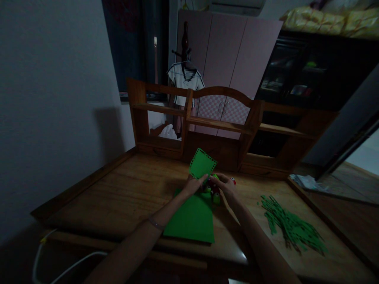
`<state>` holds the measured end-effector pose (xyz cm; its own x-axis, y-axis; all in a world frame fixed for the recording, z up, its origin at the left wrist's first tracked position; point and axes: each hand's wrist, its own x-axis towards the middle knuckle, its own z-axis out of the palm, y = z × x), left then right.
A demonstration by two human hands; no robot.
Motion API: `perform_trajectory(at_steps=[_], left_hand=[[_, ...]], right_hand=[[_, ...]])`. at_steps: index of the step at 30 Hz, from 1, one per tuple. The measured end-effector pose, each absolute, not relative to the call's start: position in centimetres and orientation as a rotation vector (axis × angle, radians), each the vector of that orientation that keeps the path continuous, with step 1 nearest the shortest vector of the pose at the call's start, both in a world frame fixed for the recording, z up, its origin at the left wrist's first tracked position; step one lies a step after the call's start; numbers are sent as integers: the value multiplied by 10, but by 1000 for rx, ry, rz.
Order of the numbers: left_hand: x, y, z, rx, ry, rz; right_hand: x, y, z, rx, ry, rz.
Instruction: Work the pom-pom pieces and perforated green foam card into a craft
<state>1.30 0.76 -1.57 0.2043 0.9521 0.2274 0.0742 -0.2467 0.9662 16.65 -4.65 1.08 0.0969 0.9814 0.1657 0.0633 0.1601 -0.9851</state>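
My left hand [196, 184] is closed on the lower corner of a small green sheet [202, 163], raised above the table, with a row of dark marks or holes along its edges. My right hand [224, 185] is close beside it, fingers bent in near the sheet's lower right corner. What those fingers grip is too dark and small to name. Below and between the hands are several small red and bright green pieces [216, 197], partly hidden. A larger plain green sheet [191, 219] lies flat under my left wrist.
A pile of thin green strips [291, 225] lies on the wooden table [118, 193] at right. A wooden shelf unit [219, 123] stands along the back edge. A white cable [37, 256] hangs at the front left. A pale plastic packet [306, 182] lies beyond the right edge.
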Motion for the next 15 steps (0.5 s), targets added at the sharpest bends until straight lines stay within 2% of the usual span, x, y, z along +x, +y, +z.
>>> perform_trajectory(at_steps=[5,15], left_hand=[[13,7,-13,1591,929,1254],[11,0,-4,1549,1041,1125]], right_hand=[[169,-44,9,-1169,-1262,948],[171,-43,8,-1156,-1214,928]])
